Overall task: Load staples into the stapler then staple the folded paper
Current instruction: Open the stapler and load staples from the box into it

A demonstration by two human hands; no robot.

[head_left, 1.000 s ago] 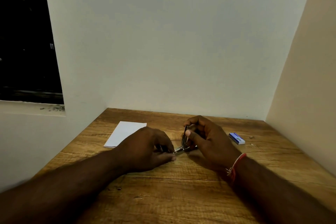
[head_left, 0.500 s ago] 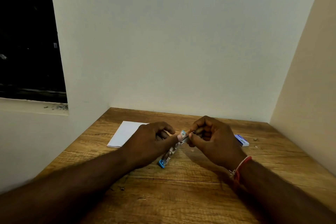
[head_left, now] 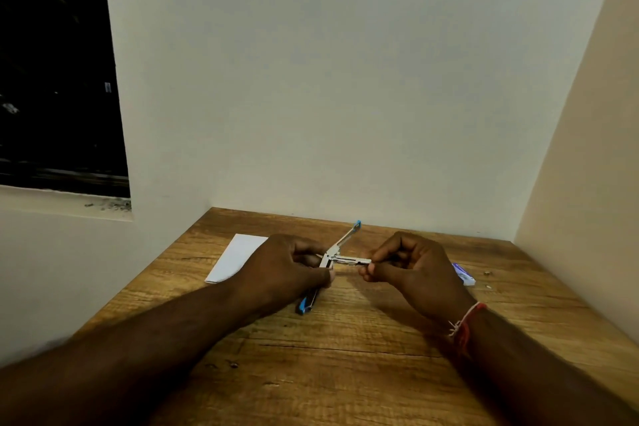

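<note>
The small blue and silver stapler (head_left: 342, 241) is held above the wooden table (head_left: 345, 356), swung open: its top arm points up and back with a blue tip, and its blue base end shows below my left hand (head_left: 287, 266). That hand grips the stapler's body near the hinge. My right hand (head_left: 411, 270) pinches the end of the silver staple tray (head_left: 351, 261), which sticks out sideways to the right from the hinge. The white folded paper (head_left: 233, 258) lies flat behind my left hand, partly hidden by it.
A small blue and white staple box (head_left: 463, 274) lies to the right of my right hand, with tiny bits beside it. Walls close the table at the back and right. A dark window opening is at the left.
The stapler has been opened out: its top arm now swings up and back, and my right hand has drawn the silver tray out to the right. Both hands moved slightly apart.
</note>
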